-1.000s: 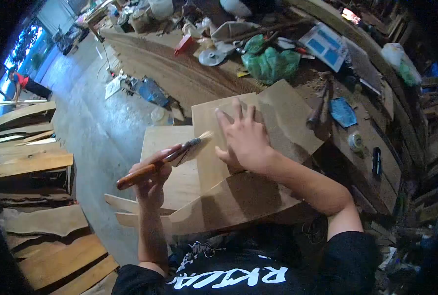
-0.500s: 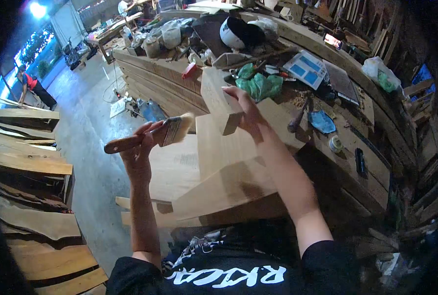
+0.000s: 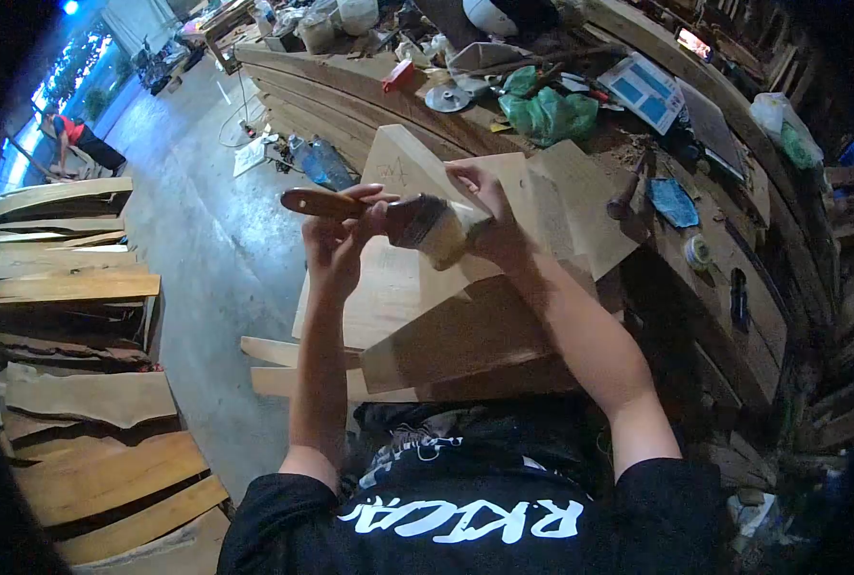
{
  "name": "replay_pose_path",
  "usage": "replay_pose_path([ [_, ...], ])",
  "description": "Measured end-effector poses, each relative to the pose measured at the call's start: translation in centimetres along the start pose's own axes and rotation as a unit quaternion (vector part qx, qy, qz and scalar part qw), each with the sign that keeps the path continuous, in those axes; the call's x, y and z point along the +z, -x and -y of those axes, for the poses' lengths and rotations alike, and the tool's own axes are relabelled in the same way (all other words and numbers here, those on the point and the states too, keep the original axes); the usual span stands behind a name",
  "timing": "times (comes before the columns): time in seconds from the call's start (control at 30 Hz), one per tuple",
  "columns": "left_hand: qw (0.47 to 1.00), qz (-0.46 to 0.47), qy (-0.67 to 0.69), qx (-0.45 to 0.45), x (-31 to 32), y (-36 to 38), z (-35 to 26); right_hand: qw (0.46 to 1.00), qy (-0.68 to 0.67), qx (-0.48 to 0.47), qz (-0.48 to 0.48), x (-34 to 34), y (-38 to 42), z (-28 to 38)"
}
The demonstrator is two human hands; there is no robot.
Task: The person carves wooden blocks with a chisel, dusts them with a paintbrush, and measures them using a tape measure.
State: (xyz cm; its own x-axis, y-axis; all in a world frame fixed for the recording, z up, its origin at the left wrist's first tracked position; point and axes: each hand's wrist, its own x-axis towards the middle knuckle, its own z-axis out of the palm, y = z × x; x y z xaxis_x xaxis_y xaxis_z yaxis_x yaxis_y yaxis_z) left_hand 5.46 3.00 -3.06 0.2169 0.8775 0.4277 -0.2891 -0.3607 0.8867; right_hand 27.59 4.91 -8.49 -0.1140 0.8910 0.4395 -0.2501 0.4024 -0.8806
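My left hand point(image 3: 339, 241) is closed around the wooden handle of a wide paintbrush point(image 3: 415, 220), its pale bristles pointing right. A light wooden block point(image 3: 396, 161) with dark markings on its face is gripped by my right hand point(image 3: 492, 218). The bristles overlap the lower part of this block and lie close beside my right wrist. Below both hands is a broad pale board point(image 3: 446, 331), partly in shadow, with more flat boards around it.
On the bench beyond lie a green plastic bag point(image 3: 552, 113), a blue cloth-like piece point(image 3: 674, 201), a small round container point(image 3: 697, 251) and a metal disc point(image 3: 448, 98). Stacked planks point(image 3: 82, 398) line the left side. Far left, a person point(image 3: 80, 139) in red bends over.
The paintbrush has moved right, from apart to overlapping the block. The block has turned so its marked face shows more, and the whole view has shifted.
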Motion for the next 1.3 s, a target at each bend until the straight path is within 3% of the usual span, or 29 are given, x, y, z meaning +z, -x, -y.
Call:
replay_pose_path([
  [0.07,0.999,-0.026,-0.028,0.004,-1.7,-0.6,0.7,0.992,-0.085,0.078,-0.044,-1.3,0.7,-2.6],
  [0.17,0.984,-0.066,-0.022,0.162,-4.0,-1.8,2.5,1.000,0.009,0.017,-0.005,-0.3,1.3,-0.7],
  [0.2,0.983,-0.118,-0.098,0.101,-4.4,-1.8,2.1,0.998,-0.011,0.058,-0.002,-0.3,1.1,-0.3],
  [0.23,0.975,-0.153,-0.089,0.133,-4.3,-1.8,2.2,0.995,-0.030,0.098,0.000,-0.2,0.9,0.1],
  [0.3,0.953,-0.219,-0.068,0.198,-2.7,-2.0,2.8,0.997,0.076,-0.020,0.012,0.2,1.5,0.9],
  [0.37,0.931,-0.153,-0.070,0.324,-0.4,-1.5,2.9,0.998,0.066,-0.003,-0.001,0.1,1.3,0.0],
  [0.43,0.924,-0.169,-0.254,0.229,2.0,0.1,1.3,0.999,0.028,-0.033,-0.010,0.1,1.1,-0.1],
  [0.5,0.909,-0.069,-0.301,0.281,3.7,1.5,0.9,0.993,-0.036,-0.110,-0.015,0.2,0.9,0.4],
  [0.57,0.940,0.016,-0.295,0.170,5.5,3.0,-1.0,0.996,-0.031,-0.063,-0.054,-0.6,0.9,0.9],
  [0.6,0.941,0.051,-0.293,0.164,5.8,3.2,-1.6,0.996,-0.030,-0.040,-0.072,-0.8,0.9,1.1],
  [0.63,0.952,0.083,-0.256,0.144,5.7,3.0,-2.2,0.990,-0.040,-0.107,-0.079,-0.6,0.7,1.1],
  [0.67,0.961,0.115,-0.220,0.123,5.4,2.8,-2.8,0.977,-0.186,-0.048,-0.093,-1.1,0.5,1.5],
  [0.73,0.973,0.154,-0.164,0.059,4.2,2.4,-3.2,0.982,-0.116,-0.098,-0.109,-2.2,0.4,1.4],
  [0.77,0.967,0.173,-0.185,0.032,3.6,2.1,-4.0,0.967,0.102,-0.206,-0.107,-3.0,0.6,0.1],
  [0.8,0.985,0.149,-0.085,-0.004,2.9,1.9,-3.2,0.894,0.313,-0.304,-0.100,-3.5,0.6,-0.7],
  [0.83,0.991,0.124,0.016,-0.039,2.4,1.7,-2.5,0.908,0.299,-0.280,-0.089,-2.7,0.6,0.3],
  [0.87,0.994,0.098,0.012,-0.053,1.3,1.5,-2.9,0.921,0.285,-0.254,-0.079,-1.8,0.9,1.2],
  [0.9,0.990,0.092,0.110,-0.019,1.1,0.8,-2.8,0.953,0.208,-0.216,-0.052,-1.4,1.0,1.3],
  [0.97,0.995,-0.054,-0.081,-0.005,-0.1,0.6,-1.6,0.990,0.043,-0.133,-0.020,-0.6,1.2,1.4],
  [1.03,0.979,-0.125,-0.148,0.070,-1.7,-0.6,-0.7,0.995,-0.003,-0.099,-0.026,0.0,1.5,1.2],
  [1.07,0.976,-0.138,-0.067,0.153,-1.4,-1.0,-0.1,0.995,-0.036,-0.085,-0.037,0.5,1.6,1.2],
  [1.17,0.950,-0.152,-0.060,0.264,-0.7,-1.4,1.8,0.982,-0.136,0.090,-0.090,0.6,1.2,1.8],
  [1.2,0.924,-0.129,-0.175,0.314,-0.5,-1.1,1.9,0.989,-0.119,0.020,-0.081,0.5,1.2,1.2],
  [1.23,0.934,-0.113,-0.243,0.236,1.0,-0.2,0.0,0.991,-0.101,-0.049,-0.072,0.5,1.2,0.3],
  [1.3,0.940,0.018,-0.279,0.195,2.6,0.9,-2.0,0.990,-0.012,-0.129,-0.048,0.0,1.1,0.1],
])
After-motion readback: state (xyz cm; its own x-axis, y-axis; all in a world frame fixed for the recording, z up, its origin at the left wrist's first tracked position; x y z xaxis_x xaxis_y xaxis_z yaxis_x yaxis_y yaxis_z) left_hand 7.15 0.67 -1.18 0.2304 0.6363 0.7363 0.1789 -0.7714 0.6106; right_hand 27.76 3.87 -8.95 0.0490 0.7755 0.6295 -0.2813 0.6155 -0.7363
